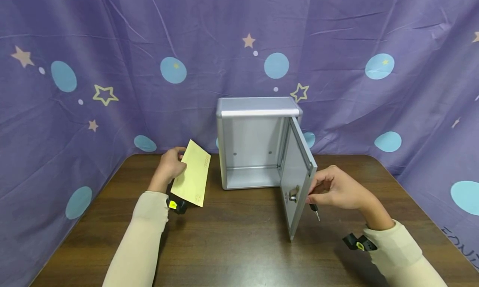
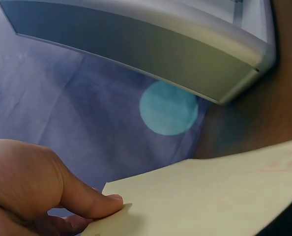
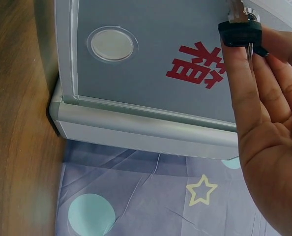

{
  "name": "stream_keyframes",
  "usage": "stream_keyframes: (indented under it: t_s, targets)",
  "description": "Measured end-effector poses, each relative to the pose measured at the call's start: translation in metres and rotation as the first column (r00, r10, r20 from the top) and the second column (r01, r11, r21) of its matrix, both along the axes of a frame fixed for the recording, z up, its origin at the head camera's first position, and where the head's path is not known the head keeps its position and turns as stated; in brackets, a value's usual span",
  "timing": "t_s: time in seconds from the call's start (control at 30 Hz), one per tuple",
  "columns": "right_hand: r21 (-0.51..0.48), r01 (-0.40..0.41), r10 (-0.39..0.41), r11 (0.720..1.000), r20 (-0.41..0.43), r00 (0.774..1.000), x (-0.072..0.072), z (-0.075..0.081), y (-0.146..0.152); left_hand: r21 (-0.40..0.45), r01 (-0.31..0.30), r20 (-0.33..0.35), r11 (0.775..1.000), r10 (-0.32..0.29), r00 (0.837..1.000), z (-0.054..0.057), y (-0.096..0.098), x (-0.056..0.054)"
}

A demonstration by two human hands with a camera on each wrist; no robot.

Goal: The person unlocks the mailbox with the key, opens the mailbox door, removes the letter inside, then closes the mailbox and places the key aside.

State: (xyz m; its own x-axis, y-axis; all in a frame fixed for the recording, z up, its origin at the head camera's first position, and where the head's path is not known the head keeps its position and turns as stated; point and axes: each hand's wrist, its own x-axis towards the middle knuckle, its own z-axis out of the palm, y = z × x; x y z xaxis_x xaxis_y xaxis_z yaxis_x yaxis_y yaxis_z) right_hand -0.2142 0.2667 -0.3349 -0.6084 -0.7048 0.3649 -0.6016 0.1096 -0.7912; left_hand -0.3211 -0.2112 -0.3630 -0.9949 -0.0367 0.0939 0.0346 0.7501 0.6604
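Pale-yellow paper forms the envelope (image 1: 192, 172), pinched by the left hand (image 1: 172, 164) along its left edge and held tilted above the tabletop (image 1: 232, 237), left of the metal box (image 1: 260, 106) and apart from it. A light pinch should spare it creases. The door (image 1: 293, 166) stands open; at its outer face the right hand (image 1: 337, 189) grips a black-headed key (image 3: 239, 33). Steadying the door there without twisting likely avoids straining the lock (image 1: 293, 194). Behind hangs a purple curtain (image 1: 224, 21) printed with stars.

The metal box (image 1: 259, 113) gapes forward, its swung-out door (image 1: 296, 172) blocking the right side.
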Motion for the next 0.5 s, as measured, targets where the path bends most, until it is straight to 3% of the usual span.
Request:
stream_keyframes:
  t_s: [0.17,0.3,0.5]
  targets:
    - [0.003,0.003,-0.003,1.0,-0.006,1.0,0.0,-0.001,0.001,-0.1,0.002,-0.004,0.995,-0.002,1.0,-0.011,-0.003,-0.006]
    - [0.006,0.005,-0.005,1.0,-0.009,1.0,0.0,-0.001,0.001,-0.186,0.005,0.033,0.983,0.001,0.999,-0.016,-0.005,-0.006]
    - [0.009,0.011,-0.01,1.0,-0.002,1.0,0.0,0.0,0.001,-0.255,-0.023,0.06,0.967,0.039,0.997,-0.022,-0.006,-0.005]
